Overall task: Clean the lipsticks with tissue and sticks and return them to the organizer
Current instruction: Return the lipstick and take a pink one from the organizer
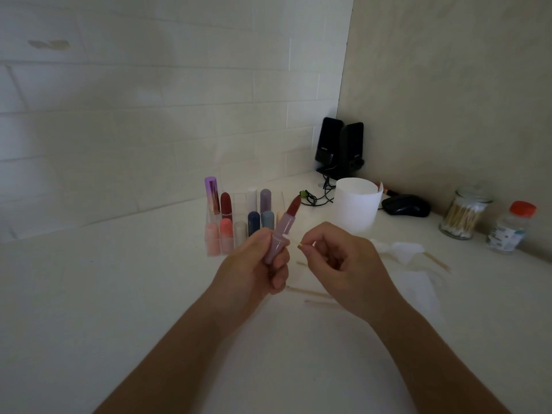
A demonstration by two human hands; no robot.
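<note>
1. Organizer: clear, stands on the table left of centre, near the back wall. Capped lipsticks stand upright in its compartments, caps up, in two rows.
2. Left hand: raised above the table in front of the organizer, fingers curled round the lower part of the open lipstick.
3. Open lipstick: lilac tube, no cap, dark red bullet out. Its long axis is tilted, base low and left in the hand. The red tip points up and right, away from the person and toward the cup. In this view it overlaps the organizer's right end.
4. Right hand: raised just right of the left hand, thumb and forefinger pinched on a stick, other fingers curled. Only a short end of the stick shows. It points left at the tube, just beside it, and a small gap shows between them.
5. Loose sticks: two lie flat on the table under the hands, long axes running roughly left to right.
6. Cup: white, upright, behind the right hand.
7. Speakers: two, black, in the back corner, cables trailing onto the table.
8. Tissue: crumpled, on the table right of the right hand. Another stick lies just right of it, slanted.
9. Mouse: black, right of the cup.
10. Jar: glass, full of cotton swabs, by the right wall.
11. Bottle: orange cap, upright, just right of the jar.
</note>
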